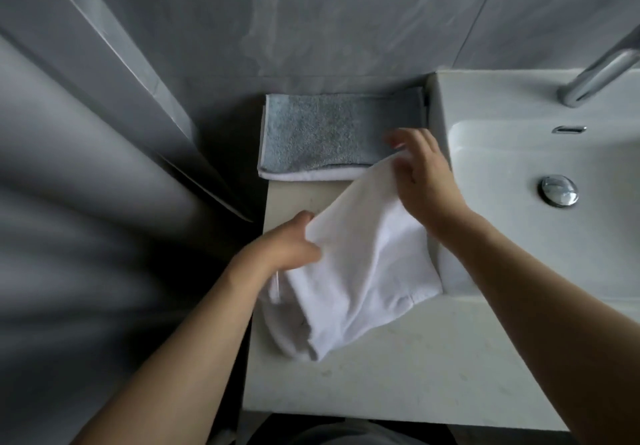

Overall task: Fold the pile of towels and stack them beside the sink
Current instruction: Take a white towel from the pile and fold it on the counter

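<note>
Two bare hands work a soft white cotton towel (360, 254) over the pale speckled stone countertop (381, 375) to the left of the white ceramic sink basin (519, 153). The left hand (287, 247) pinches the towel's left edge, thumb on top and fingers tucked beneath the cloth. The right hand (420, 174) holds the towel's far corner, fingers curled around the fabric near the sink's left rim; motion blur hides the exact fingertip placement. The white towel hangs loosely folded between both hands, its lower end bunched and resting on the countertop, with part of it reaching against the basin's front left corner. Behind it, against the grey marbled tile wall (311, 18), lies a folded grey-blue terry towel (332, 132), set flat on top of a folded white towel layer (304, 176) whose edge shows along its near and left sides. This small stack sits just beside the sink. A chrome faucet spout (599, 73) rises at the upper right, and a round chrome drain stopper (559, 190) sits in the basin, below a chrome overflow slot (569, 129).
</note>
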Motion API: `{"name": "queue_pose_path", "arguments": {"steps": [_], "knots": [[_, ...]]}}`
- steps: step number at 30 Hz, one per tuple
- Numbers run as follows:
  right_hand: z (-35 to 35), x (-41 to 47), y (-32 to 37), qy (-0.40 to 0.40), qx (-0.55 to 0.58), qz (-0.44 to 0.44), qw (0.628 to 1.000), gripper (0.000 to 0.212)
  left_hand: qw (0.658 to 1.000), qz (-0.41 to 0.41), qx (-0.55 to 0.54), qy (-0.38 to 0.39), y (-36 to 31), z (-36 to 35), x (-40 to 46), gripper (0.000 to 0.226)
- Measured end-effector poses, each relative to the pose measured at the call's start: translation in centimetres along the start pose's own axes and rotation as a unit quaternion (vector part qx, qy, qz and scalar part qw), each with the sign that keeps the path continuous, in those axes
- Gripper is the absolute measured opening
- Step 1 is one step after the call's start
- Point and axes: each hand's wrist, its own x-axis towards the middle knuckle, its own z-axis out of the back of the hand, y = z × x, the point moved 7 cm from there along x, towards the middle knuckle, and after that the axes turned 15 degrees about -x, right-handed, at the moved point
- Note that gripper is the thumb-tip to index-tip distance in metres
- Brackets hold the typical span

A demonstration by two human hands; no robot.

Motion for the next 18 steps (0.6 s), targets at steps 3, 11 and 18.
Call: {"name": "queue_pose_path", "arguments": {"steps": [3,11,18], "knots": [[-1.0,0.4,2.2,0.005,0.031,0.052,0.998,0.040,0.978,-0.082,-0.192,-0.020,-2.2,-1.7,1.3,0.052],[-7.6,-5.9,-4.7,0.147,0.029,-0.300,0.942,0.053,0.954,0.061,-0.182,-0.232,5.6,2.5,4.4,0.020],[-13.9,-16.8,-7.8,0.199,0.256,-0.661,0.676,0.044,0.974,0.163,0.060,-0.149,9.7,2.0,3.8,0.045]]}}
